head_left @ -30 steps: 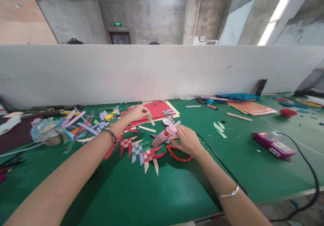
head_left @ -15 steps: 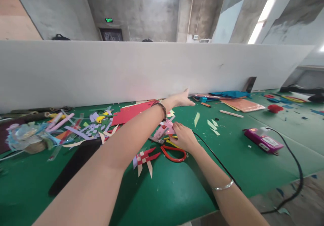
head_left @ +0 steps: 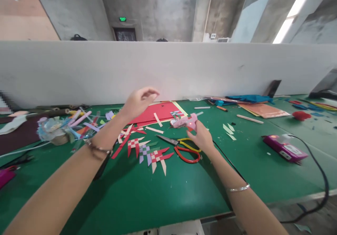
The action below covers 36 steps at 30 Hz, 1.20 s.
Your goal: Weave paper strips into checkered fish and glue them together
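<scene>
My right hand (head_left: 202,136) is closed on a pink glue gun (head_left: 185,121), held a little above the green table (head_left: 184,193) with its nozzle pointing left. Its black cord trails back along my right arm. My left hand (head_left: 138,101) hovers in the air over the red paper sheet (head_left: 158,112), fingers loosely curled with nothing visible in them. Below the hands lie woven paper fish (head_left: 147,153) in red, purple and cream, and red-handled scissors (head_left: 184,150).
A heap of coloured paper strips and clear wrap (head_left: 63,128) lies at the left. A purple box (head_left: 284,149) with a black cable sits at the right. Orange and blue sheets (head_left: 260,109) lie at the far right. A white partition wall (head_left: 168,70) backs the table.
My left hand has pulled back from its far reach to the right and now hovers above the red paper. My right hand has lifted the glue gun off the table.
</scene>
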Each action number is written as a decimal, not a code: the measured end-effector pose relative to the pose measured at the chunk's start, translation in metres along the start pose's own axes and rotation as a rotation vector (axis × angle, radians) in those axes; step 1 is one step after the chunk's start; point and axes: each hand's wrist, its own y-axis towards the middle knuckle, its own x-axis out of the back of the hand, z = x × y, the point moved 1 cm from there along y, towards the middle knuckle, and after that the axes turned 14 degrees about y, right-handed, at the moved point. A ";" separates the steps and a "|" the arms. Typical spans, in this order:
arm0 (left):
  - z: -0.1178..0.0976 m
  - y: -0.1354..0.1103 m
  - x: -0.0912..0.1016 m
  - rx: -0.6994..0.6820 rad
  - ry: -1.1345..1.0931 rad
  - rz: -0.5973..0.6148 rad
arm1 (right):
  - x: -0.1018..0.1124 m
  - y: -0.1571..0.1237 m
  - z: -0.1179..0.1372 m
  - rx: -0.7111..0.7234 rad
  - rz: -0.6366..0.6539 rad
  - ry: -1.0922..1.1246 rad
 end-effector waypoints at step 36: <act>0.066 -0.126 -0.056 -0.050 0.443 0.752 | 0.008 0.007 0.004 -0.181 -0.084 0.196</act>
